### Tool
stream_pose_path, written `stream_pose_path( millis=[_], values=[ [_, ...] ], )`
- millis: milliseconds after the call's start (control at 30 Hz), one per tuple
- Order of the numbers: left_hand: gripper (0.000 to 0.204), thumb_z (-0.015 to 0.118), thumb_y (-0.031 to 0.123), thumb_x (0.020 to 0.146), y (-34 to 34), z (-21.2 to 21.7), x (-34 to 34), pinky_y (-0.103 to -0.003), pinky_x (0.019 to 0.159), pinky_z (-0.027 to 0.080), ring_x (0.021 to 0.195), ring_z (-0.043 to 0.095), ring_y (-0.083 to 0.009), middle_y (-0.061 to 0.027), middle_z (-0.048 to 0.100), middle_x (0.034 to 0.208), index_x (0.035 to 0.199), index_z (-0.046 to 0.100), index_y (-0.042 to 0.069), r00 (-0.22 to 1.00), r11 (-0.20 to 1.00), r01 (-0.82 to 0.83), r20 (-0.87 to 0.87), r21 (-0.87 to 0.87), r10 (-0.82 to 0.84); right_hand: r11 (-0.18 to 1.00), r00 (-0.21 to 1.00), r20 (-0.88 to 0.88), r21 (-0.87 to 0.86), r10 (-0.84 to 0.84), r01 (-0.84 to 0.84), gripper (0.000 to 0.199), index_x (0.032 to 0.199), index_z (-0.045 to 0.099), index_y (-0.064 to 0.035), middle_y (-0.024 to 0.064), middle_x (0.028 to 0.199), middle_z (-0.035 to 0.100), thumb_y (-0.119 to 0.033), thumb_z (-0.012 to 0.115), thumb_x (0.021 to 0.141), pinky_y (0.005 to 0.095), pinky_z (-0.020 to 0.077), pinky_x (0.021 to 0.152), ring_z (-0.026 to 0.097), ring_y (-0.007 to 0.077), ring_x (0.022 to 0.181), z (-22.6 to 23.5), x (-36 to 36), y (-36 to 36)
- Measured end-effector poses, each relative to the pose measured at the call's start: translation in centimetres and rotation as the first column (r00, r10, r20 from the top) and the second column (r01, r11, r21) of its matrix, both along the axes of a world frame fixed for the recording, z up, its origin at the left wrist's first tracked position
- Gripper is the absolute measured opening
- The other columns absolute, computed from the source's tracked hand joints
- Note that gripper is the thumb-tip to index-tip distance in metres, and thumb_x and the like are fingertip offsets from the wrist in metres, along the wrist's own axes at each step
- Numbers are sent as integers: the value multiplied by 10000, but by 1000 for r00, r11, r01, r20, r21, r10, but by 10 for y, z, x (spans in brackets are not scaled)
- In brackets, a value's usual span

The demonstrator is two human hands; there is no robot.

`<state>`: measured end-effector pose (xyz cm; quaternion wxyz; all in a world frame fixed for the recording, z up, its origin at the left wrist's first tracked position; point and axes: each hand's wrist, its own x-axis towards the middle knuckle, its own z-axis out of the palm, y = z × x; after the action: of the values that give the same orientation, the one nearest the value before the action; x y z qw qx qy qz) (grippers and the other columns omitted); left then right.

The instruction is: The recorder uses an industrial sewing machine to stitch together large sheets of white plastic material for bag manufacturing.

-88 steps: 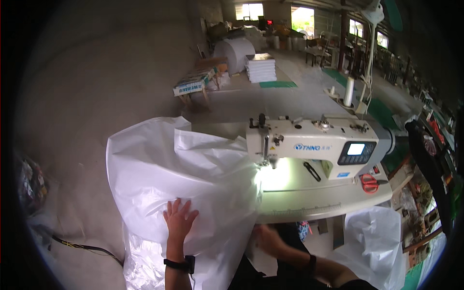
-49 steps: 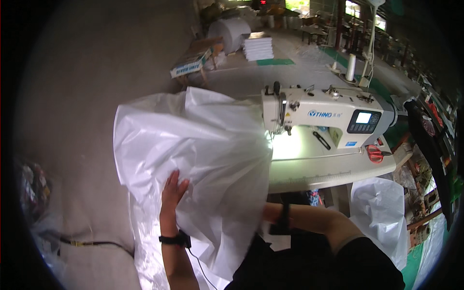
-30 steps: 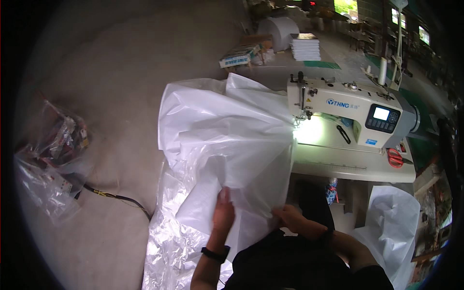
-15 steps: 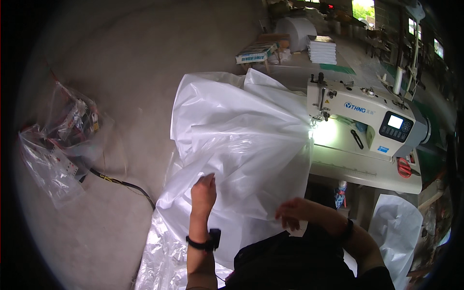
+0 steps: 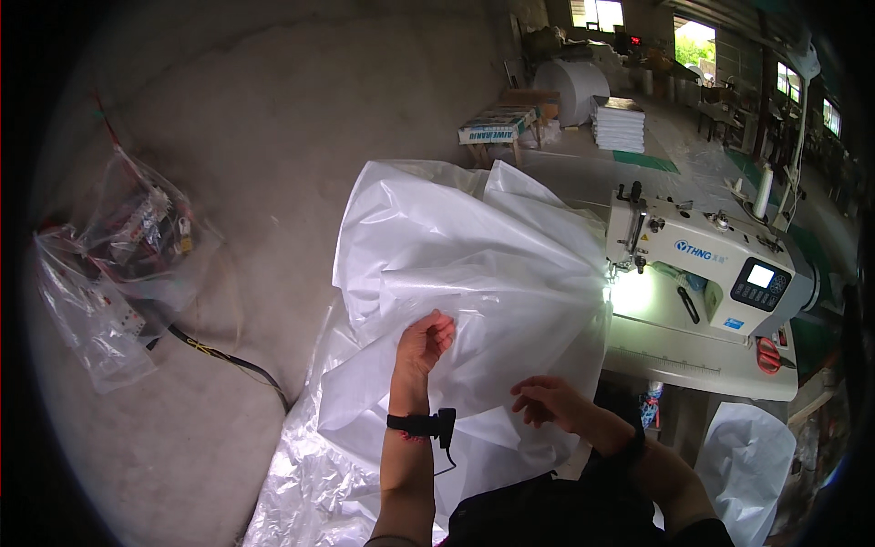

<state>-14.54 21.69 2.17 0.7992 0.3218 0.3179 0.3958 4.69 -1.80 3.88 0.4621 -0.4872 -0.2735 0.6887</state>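
Observation:
A large white plastic sheet (image 5: pixel 456 228) lies in folds in front of me, its right end gathered under the presser foot of a white sewing machine (image 5: pixel 674 228) whose lamp is lit. My left hand (image 5: pixel 426 340) is over the middle of the sheet with its fingers curled; whether it pinches the plastic is hidden. My right hand (image 5: pixel 547 401) hovers nearer to me over the sheet's right part, fingers apart and holding nothing. Shinier clear plastic (image 5: pixel 310 465) spreads below the sheet at the lower left.
A black cutter knife (image 5: pixel 688 304) and red-handled scissors (image 5: pixel 768 356) lie on the machine bed. Clear bags with wired parts (image 5: pixel 137 228) and a black cable (image 5: pixel 228 358) are at the left. Behind stand a stack of white packs (image 5: pixel 619 125) and a big white roll (image 5: pixel 572 88).
My left hand has moved away from me over the sheet, and the sheet's near left edge has shifted. My right hand's fingers have lifted and spread. The whole view has shifted slightly.

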Motion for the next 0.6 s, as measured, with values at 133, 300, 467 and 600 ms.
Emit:
stream_pose_path(
  millis=[133,300,467,600],
  values=[
    [159,618,184,856,-18,17,7,-356,741,536,749,640,-214,-109,672,857,792,610,38,985,995,-46,162,-87,60,996,989,-126,45,-77,83,219,1083,564,-41,104,942,648,-192,519,931,267,482,512,620,157,635,0,-2,22],
    [159,554,215,854,-49,33,10,-426,894,468,931,599,-234,-95,646,977,813,585,65,639,957,-281,758,67,135,965,927,-292,36,-237,258,270,1109,543,-56,91,1001,623,-247,550,919,268,506,549,628,163,702,13,6,68],
    [201,523,369,858,-96,29,-12,-413,846,448,929,596,-249,-57,657,1005,871,629,200,612,975,-87,783,206,-111,898,740,-638,172,-212,406,294,1069,535,-57,41,852,583,-320,511,941,223,392,487,477,95,563,29,6,77],
    [330,525,448,873,-93,28,-61,-512,943,363,1078,535,-260,-73,587,1209,1147,624,293,606,923,-174,776,344,-174,934,888,-403,349,221,-74,290,1049,563,-30,38,819,566,-285,448,970,217,348,495,404,76,543,38,-22,24]
  ],
)
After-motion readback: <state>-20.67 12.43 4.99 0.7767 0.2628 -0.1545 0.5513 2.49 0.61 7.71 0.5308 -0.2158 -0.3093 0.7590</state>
